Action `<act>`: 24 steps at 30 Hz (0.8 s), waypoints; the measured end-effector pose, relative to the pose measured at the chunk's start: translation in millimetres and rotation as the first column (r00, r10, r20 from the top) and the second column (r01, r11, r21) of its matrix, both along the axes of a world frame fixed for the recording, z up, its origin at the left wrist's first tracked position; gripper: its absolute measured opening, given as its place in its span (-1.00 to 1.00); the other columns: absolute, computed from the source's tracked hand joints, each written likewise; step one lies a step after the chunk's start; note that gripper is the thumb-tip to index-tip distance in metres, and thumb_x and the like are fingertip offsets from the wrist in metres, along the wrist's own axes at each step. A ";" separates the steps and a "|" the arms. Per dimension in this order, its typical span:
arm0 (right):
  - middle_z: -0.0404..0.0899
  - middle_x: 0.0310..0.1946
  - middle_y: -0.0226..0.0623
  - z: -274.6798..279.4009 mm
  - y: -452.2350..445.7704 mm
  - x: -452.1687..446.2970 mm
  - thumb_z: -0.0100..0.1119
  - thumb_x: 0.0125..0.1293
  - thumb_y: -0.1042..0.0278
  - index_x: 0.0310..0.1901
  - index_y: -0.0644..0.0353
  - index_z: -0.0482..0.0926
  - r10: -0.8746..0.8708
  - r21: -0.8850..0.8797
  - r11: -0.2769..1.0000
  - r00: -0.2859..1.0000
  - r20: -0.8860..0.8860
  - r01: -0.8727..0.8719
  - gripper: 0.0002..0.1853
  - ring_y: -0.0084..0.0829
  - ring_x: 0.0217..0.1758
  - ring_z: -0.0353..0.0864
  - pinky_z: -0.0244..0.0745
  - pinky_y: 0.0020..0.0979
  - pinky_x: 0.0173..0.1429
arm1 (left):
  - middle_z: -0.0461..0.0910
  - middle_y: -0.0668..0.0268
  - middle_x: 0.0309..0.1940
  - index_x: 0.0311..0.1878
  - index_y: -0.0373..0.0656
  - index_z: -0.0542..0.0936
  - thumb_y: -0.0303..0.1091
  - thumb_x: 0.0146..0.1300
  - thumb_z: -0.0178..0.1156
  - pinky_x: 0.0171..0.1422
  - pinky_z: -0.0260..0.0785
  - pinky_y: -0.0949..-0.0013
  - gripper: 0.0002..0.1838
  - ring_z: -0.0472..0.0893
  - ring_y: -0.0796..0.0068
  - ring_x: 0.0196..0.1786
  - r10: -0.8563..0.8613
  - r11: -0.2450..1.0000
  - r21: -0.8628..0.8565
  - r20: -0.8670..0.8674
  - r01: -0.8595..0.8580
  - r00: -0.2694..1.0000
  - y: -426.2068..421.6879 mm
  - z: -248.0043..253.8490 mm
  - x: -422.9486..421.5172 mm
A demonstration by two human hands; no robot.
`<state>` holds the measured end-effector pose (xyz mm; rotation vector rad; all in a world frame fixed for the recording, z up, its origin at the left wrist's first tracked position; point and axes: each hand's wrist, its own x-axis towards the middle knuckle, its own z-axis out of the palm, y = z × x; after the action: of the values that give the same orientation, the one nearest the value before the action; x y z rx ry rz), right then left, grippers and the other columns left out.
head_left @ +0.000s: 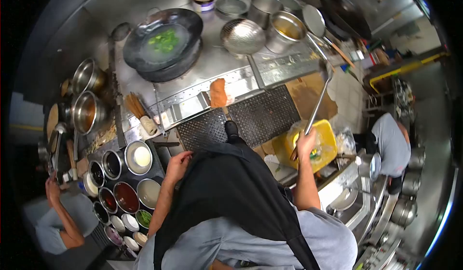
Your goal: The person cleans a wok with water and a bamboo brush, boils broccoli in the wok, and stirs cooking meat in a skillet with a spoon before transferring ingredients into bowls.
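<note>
My right hand (306, 144) is closed around the handle of a long metal ladle (319, 103). The ladle slants up and away over the floor, and its far end is hard to make out. Beside the apron (217, 188), my left hand (179, 166) has its fingers curled in; whether anything is in them is hidden. On the stove ahead, a large black wok (137, 45) holds chopped greens (165, 40) in steaming liquid. A perforated strainer (242, 36) rests to the wok's right, by a metal pot of yellowish liquid (285, 31).
Sauce and ingredient containers (127, 196) crowd the left side. An orange cloth (218, 93) hangs at the stove edge. To the right stands a yellow bin (326, 144). One person (62, 224) works at left, another (391, 144) bends at right. Rubber mats (263, 113) cover the floor.
</note>
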<state>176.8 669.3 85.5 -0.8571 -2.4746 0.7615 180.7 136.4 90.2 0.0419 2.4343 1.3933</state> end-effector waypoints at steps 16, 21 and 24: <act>0.66 -0.38 -0.02 20.2 -70.1 -486.0 0.08 0.28 0.29 0.12 0.23 0.47 0.513 -0.368 0.814 0.853 0.091 -0.450 -0.61 -0.10 -0.41 0.69 0.58 -0.15 -0.26 | 0.66 0.28 -0.38 -0.01 -0.17 0.67 -0.41 0.36 0.16 -0.35 0.44 0.37 -0.80 0.59 0.49 -0.43 0.596 0.514 0.135 0.654 -0.847 0.465 -17.4 -168.0 95.1; 0.65 -0.40 0.06 -35.4 -65.6 -634.4 0.05 0.20 0.39 -0.10 0.31 0.54 0.526 -0.371 0.829 0.809 0.263 -0.419 -0.73 -0.05 -0.39 0.69 0.58 -0.10 -0.26 | 0.65 0.29 -0.36 0.02 -0.14 0.63 -0.41 0.36 0.12 -0.36 0.43 0.36 -0.77 0.58 0.48 -0.42 0.601 0.369 -0.037 0.771 -0.929 0.208 40.8 -159.4 165.1; 0.46 -0.63 -0.29 -23.3 -85.5 -666.0 -0.06 0.25 0.51 -0.37 0.30 0.48 0.531 -0.971 0.221 0.847 0.037 -0.096 -0.89 -0.40 -0.71 0.40 0.38 -0.34 -0.66 | 0.64 0.30 -0.35 0.04 -0.13 0.61 -0.41 0.36 0.10 -0.36 0.43 0.36 -0.76 0.58 0.47 -0.41 0.584 0.329 -0.051 0.796 -0.943 0.161 72.5 -159.8 194.7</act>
<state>-489.2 583.8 62.2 -0.8320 -2.3052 2.6874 375.4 208.9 -69.6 -1.6515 1.2624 1.8428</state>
